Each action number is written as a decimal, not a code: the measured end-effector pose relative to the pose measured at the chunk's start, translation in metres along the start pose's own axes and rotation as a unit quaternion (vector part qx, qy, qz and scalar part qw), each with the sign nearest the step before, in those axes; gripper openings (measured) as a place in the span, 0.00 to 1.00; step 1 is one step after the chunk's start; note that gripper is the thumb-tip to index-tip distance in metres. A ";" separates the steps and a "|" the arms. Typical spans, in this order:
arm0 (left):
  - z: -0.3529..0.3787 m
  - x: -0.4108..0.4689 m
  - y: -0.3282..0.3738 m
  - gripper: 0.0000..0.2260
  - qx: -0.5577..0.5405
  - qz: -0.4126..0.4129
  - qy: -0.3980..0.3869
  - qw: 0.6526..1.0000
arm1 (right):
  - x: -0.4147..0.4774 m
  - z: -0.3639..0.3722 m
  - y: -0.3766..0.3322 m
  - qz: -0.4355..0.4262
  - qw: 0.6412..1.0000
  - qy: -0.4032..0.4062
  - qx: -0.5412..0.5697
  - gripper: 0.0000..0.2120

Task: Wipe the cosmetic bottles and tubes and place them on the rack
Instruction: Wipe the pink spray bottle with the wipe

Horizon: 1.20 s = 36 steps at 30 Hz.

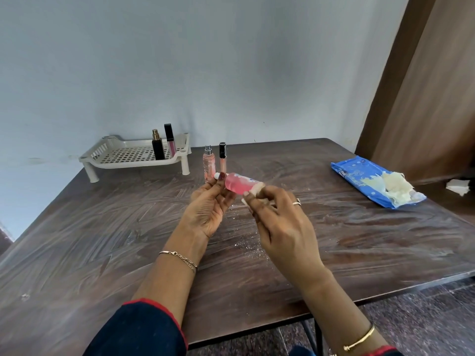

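Above the middle of the brown table [102, 240], my left hand [208, 206] grips the cap end of a pink bottle [237, 185] that lies on its side in the air. My right hand [280, 222] pinches a small white wipe [257, 192] against the bottle's other end. A beige slotted rack [123, 155] stands at the back left with a black perfume bottle [157, 146] and a pink lip gloss tube [170, 140] upright in it. Just right of the rack, a pink spray bottle [208, 164] and a peach gloss tube [222, 158] stand on the table.
A blue pack of wet wipes [359, 176] lies at the right with a crumpled used wipe [395, 185] on it. White crumbs speckle the table under my hands. A brown wooden panel [424, 98] rises at the right, with a white scrap [457, 187] at its foot.
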State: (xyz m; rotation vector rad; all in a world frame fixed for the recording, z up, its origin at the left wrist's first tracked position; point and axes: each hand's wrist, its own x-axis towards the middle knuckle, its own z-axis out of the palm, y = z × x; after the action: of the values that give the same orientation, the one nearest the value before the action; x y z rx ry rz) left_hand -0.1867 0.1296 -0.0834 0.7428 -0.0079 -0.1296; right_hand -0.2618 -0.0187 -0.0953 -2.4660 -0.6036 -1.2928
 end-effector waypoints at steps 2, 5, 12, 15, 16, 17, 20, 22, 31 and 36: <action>-0.001 -0.001 0.002 0.04 -0.010 -0.001 0.009 1.000 | -0.005 0.002 0.002 -0.003 0.999 -0.024 -0.035 0.12; 0.000 -0.001 0.004 0.04 -0.013 0.003 0.008 1.000 | -0.014 0.006 0.005 0.089 0.996 -0.023 -0.002 0.09; 0.006 -0.001 -0.002 0.08 0.066 0.056 -0.035 0.996 | 0.006 0.008 0.020 0.520 0.689 0.068 0.500 0.04; 0.006 0.001 -0.003 0.13 0.114 0.092 -0.043 0.988 | 0.008 0.005 0.014 0.590 0.527 0.100 0.604 0.07; 0.005 0.002 -0.003 0.15 0.125 0.103 -0.045 0.986 | 0.008 0.004 0.012 0.594 0.508 0.108 0.614 0.07; 0.005 0.002 -0.004 0.16 0.139 0.114 -0.046 0.983 | 0.008 0.005 0.011 0.597 0.496 0.109 0.621 0.06; 0.007 0.000 -0.007 0.20 0.187 0.138 -0.050 0.971 | 0.006 0.007 0.008 0.604 0.495 0.089 0.619 0.02; 0.008 -0.001 -0.009 0.20 0.208 0.145 -0.062 0.965 | 0.005 0.008 0.009 0.608 0.491 0.092 0.617 0.03; 0.019 -0.005 -0.022 0.26 0.430 0.124 -0.113 0.887 | 0.008 0.007 0.011 0.627 0.433 0.080 0.642 0.05; 0.016 -0.004 -0.026 0.28 0.399 0.095 -0.129 0.903 | 0.005 0.007 0.009 0.622 0.471 0.096 0.618 0.08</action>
State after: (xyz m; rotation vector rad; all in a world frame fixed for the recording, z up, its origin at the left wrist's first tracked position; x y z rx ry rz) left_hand -0.1947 0.1007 -0.0887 1.5361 -0.4067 -0.0314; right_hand -0.2498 -0.0227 -0.0954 -0.8291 0.3536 -0.1518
